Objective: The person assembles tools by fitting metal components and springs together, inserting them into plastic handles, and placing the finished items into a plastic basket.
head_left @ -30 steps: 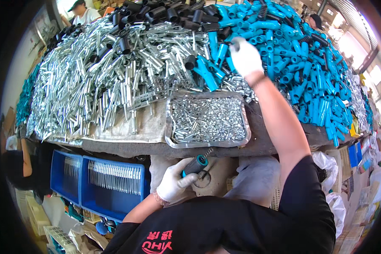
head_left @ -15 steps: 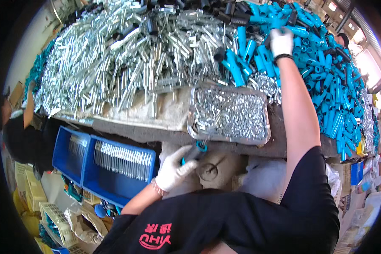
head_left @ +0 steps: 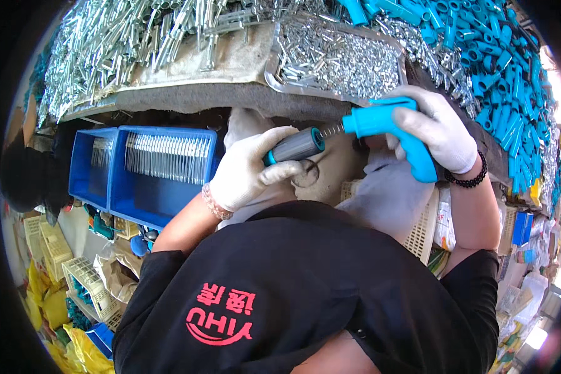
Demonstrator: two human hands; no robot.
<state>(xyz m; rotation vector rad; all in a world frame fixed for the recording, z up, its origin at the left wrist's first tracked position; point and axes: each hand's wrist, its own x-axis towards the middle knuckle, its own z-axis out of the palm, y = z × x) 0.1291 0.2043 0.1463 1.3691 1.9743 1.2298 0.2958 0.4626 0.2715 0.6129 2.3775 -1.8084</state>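
Observation:
My left hand (head_left: 242, 167), in a white glove, is closed around a dark grey cylindrical grip (head_left: 295, 147) with teal ends. My right hand (head_left: 441, 131), gloved the same way, has its fingers wrapped round a teal pistol-shaped plastic handle (head_left: 383, 119). Between the two parts shows a thin metal coil spring (head_left: 332, 131), spanning the small gap from the grip's end to the handle's nozzle. Both parts are held in the air in front of my chest, close to the bench edge. My glove hides part of the handle's rear.
A metal tray (head_left: 318, 92) full of tiny shiny parts sits at the bench edge. Behind it lie heaps of metal tubes (head_left: 137, 43) and teal plastic handles (head_left: 511, 75). Blue bins (head_left: 153, 202) with rows of metal rods stand at left. Another person (head_left: 28, 165) is at far left.
My right hand has come back from the heap with a teal handle and now meets the grip in my left hand. The view has tilted down toward my body.

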